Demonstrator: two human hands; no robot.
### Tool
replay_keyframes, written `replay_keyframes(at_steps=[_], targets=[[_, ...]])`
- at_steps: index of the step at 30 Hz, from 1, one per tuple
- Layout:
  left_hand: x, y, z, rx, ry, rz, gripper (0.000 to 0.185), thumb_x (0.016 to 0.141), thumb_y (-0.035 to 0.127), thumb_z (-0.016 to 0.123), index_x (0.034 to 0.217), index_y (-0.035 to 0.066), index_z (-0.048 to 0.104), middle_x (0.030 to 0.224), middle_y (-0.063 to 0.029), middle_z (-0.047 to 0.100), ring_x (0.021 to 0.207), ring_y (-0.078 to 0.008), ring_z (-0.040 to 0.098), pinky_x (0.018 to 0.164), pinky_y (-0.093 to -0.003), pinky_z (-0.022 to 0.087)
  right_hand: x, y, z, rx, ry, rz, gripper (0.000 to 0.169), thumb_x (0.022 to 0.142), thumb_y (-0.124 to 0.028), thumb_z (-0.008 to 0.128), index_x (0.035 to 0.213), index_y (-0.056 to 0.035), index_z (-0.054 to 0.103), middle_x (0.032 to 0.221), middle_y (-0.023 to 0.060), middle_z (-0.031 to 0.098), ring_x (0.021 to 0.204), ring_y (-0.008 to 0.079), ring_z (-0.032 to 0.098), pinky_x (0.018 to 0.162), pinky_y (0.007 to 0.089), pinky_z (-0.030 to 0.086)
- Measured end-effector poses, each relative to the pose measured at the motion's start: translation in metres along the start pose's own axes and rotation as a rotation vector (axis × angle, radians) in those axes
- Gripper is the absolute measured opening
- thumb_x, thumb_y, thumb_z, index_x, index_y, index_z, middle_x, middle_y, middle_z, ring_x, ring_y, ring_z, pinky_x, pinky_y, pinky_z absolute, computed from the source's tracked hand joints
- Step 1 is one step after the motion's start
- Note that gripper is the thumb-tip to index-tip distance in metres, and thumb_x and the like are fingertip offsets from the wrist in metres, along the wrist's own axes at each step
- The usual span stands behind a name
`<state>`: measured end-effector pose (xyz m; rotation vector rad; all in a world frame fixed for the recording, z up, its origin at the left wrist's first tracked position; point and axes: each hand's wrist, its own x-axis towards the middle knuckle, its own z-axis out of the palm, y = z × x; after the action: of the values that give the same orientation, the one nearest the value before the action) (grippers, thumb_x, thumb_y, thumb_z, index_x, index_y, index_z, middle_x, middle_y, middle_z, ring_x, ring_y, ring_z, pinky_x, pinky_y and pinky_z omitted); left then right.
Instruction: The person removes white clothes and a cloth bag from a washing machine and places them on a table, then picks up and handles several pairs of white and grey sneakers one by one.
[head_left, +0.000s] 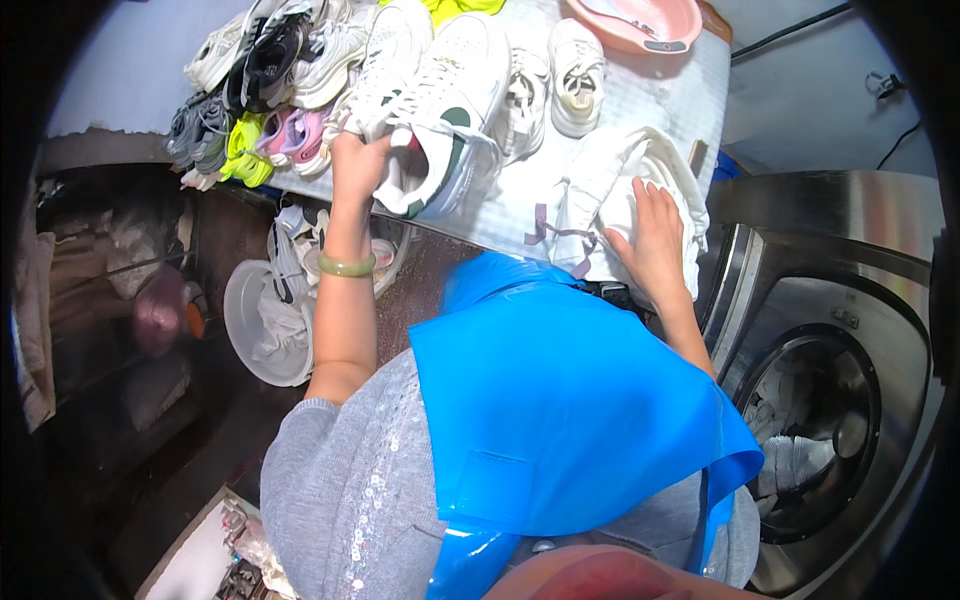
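My left hand (358, 161) grips the heel end of a white leather sneaker (390, 56) at the table's near edge. Against its thumb lies a second white sneaker (463, 71) with green heel trim, its collar facing me. Whether the hand also holds this second shoe is hard to tell. On the right, my right hand (651, 236) rests with fingers apart on a bunched white cloth item (619, 176), possibly a bag. A purple ribbon (559, 231) trails from the cloth.
Several shoes (274, 64) crowd the table's left side. White sneakers (576, 79) and a pink basin (637, 26) stand farther back. A small brush (698, 157) lies at the right edge. Below left is a white bucket (244, 322); a front-loading washing machine (817, 262) stands at right.
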<state>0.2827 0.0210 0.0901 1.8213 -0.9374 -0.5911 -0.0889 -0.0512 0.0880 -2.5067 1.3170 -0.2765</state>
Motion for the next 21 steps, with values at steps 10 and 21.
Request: replay_keyframes(at_steps=[10, 21], targets=[[0.123, -0.016, 0.045, 0.193, -0.315, 0.001, 0.040, 0.071, 0.022, 0.066, 0.099, -0.007, 0.061, 0.083, -0.0128, 0.065, 0.073, -0.0198, 0.061, 0.066, -0.0332, 0.048, 0.002, 0.017, 0.006, -0.101, -0.285, 0.136, 0.054, 0.067, -0.017, 0.072, 0.115, -0.0012, 0.054, 0.097, 0.0199, 0.060, 0.090, 0.0347, 0.056, 0.078, 0.0423, 0.042], [0.061, 0.031, 0.030, 0.249, -0.004, 0.286, 0.053, 0.073, 0.031, 0.072, 0.113, -0.001, 0.057, 0.096, -0.0169, 0.063, 0.086, -0.0253, 0.060, 0.077, -0.0347, 0.047, -0.005, 0.017, -0.076, 1.517, 0.297, 0.189, 0.046, 0.075, 0.008, 0.049, 0.121, 0.0045, 0.051, 0.111, 0.0125, 0.061, 0.101, 0.0193, 0.059, 0.090, 0.0310, 0.044]])
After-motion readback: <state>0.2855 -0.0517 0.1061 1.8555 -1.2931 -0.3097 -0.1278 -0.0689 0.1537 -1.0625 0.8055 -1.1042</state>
